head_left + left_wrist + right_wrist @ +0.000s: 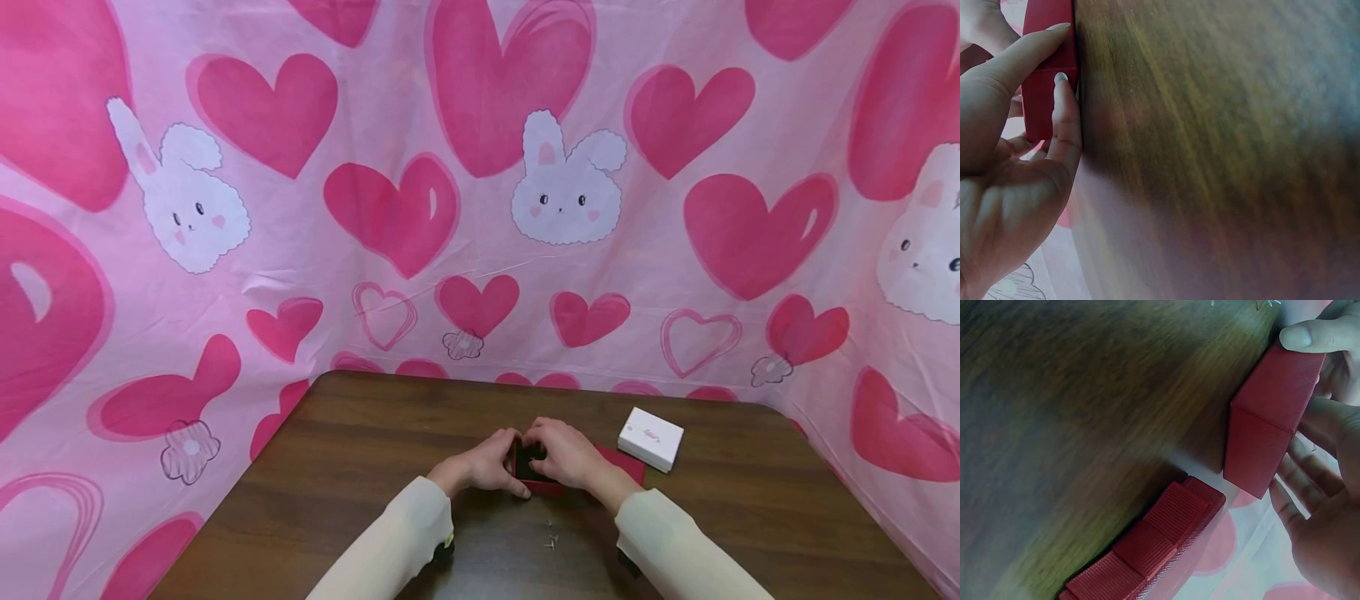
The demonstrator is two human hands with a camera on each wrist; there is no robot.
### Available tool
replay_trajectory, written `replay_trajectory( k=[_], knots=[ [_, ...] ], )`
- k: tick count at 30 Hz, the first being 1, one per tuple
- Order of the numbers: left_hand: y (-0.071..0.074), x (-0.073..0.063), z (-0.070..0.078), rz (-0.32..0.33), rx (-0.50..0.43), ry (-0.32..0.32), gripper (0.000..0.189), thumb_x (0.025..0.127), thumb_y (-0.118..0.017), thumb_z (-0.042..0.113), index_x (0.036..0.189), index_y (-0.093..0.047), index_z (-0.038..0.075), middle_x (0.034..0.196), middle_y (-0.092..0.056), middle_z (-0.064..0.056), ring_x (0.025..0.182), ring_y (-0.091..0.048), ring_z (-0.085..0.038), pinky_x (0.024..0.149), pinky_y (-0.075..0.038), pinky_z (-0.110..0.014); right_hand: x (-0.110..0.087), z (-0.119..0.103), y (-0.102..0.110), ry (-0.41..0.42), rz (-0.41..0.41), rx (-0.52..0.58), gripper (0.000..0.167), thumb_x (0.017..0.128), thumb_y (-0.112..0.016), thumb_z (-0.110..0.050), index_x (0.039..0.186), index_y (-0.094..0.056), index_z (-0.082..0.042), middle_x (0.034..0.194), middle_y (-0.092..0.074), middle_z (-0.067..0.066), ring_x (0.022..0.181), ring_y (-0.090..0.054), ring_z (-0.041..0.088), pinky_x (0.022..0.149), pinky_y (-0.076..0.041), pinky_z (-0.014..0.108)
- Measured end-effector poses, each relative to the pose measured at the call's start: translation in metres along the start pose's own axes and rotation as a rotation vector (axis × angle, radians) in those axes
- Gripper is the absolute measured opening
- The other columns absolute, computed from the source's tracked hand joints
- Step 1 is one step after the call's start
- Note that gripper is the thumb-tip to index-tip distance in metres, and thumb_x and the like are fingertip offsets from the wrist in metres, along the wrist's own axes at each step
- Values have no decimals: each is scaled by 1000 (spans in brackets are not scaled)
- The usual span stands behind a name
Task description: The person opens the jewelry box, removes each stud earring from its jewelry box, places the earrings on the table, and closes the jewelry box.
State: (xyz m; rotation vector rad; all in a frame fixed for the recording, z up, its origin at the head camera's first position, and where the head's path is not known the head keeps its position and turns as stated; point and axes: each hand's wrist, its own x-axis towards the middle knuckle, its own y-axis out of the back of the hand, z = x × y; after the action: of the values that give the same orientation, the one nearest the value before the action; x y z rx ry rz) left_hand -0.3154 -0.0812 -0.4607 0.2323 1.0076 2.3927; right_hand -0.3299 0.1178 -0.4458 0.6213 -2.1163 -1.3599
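A small red box (542, 489) with a dark inside sits on the table, its open top facing up. My left hand (489, 463) grips it from the left, the thumb along the near wall, as the left wrist view of the red box (1041, 103) shows. Over the box is my right hand (568, 454), thumb and forefinger bent down into the dark inside; I cannot tell what they pinch there. Its other fingers lie behind the red box (1266, 419). A red lid with a ribbed ribbon bow (1147, 540) lies to the right, partly under the right forearm.
A white box (651, 438) with a pink print stands beyond the lid on the right. Several small pale bits (551, 542) lie on the wooden table (360, 442), between the forearms. A pink cloth (495, 250) with hearts and rabbits hangs around the table.
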Motion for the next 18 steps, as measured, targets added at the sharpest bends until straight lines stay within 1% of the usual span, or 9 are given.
replay_trajectory(
  k=[4,13,18],
  knots=[
    [1,-1,0,-4,-8,6,67,77,-91,19,129,-50,11,111,-50,-2,99,-50,-15,96,-47,-34,-1,-2,1,-3,-22,-19,23,85,-81,-11,107,-77,-9,102,-69,4,93,-65,22,86,-55,47],
    [-1,0,-1,7,6,-6,69,76,-92,19,130,-50,8,113,-52,-5,100,-50,-15,96,-46,-34,-4,-8,0,32,-7,-47,22,84,-80,-7,106,-76,-5,98,-70,8,89,-66,22,80,-56,46],
    [-1,0,-1,7,2,-8,69,76,-91,19,130,-50,8,113,-52,-5,100,-50,-15,97,-46,-34,-5,-9,0,24,-14,-43,20,84,-80,-6,104,-77,-4,96,-68,7,85,-63,19,80,-56,44]
  ],
)
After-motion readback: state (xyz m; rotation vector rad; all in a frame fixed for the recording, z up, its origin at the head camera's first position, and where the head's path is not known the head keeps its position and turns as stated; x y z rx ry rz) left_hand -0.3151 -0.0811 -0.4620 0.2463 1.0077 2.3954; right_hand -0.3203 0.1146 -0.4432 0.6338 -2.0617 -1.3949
